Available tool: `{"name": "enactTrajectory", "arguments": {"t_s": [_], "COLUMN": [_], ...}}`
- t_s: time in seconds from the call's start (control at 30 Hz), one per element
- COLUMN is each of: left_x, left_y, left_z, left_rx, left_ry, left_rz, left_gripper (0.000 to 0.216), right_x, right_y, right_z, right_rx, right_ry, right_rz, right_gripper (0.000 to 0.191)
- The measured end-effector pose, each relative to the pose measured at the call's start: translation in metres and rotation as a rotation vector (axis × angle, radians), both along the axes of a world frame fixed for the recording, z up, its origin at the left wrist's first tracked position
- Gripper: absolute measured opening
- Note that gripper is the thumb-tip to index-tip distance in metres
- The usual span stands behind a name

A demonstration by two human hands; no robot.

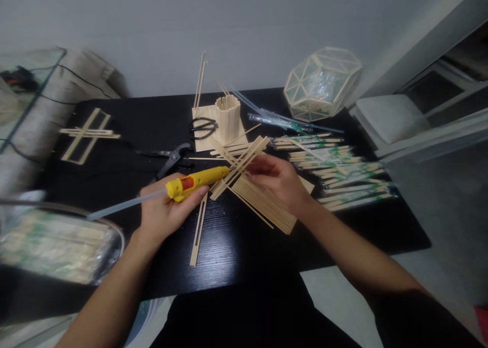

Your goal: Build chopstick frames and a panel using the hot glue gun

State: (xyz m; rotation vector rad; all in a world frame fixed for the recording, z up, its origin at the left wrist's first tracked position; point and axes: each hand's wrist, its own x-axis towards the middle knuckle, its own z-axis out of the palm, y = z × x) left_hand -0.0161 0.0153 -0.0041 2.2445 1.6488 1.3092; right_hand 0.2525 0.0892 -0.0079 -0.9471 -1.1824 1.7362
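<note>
My left hand (163,211) is closed around a yellow glue gun (198,181) with a clear glue stick (118,207) poking out behind it; the nozzle points right toward a crossed frame of wooden sticks (238,165). My right hand (280,180) pinches that stick frame from the right, holding it just above the black table (236,256). A flat panel of glued sticks (267,203) lies under my right hand. A pair of loose sticks (199,231) lies on the table below the glue gun.
Scissors (202,128), black pliers (173,157) and a round stick cup (227,115) on a stick base sit behind. Wrapped chopsticks (343,170) lie right, a faceted stick lantern (322,84) far right, a cross-shaped stick frame (88,133) far left, a bowl of chopsticks (57,246) near left.
</note>
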Motion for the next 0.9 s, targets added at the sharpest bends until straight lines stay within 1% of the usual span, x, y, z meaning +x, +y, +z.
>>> {"name": "enactTrajectory", "arguments": {"t_s": [0.47, 0.7, 0.9], "left_x": [0.0034, 0.0044, 0.0041], "left_y": [-0.0008, -0.001, 0.0002], "left_z": [0.0014, 0.0019, 0.002], "left_rx": [-0.047, -0.021, -0.02], "left_ry": [-0.016, -0.005, -0.012], "left_rz": [0.019, -0.001, 0.042], "left_gripper": [0.031, 0.032, 0.036], "right_x": [-0.0006, -0.0003, -0.0001], "right_y": [0.0004, -0.0002, 0.0], "right_z": [0.0002, 0.0006, -0.0007], "right_rx": [-0.008, -0.003, -0.004], "right_ry": [0.012, -0.008, -0.014], "right_rz": [0.003, 0.013, 0.011], "right_gripper": [0.035, 0.034, 0.036]}}
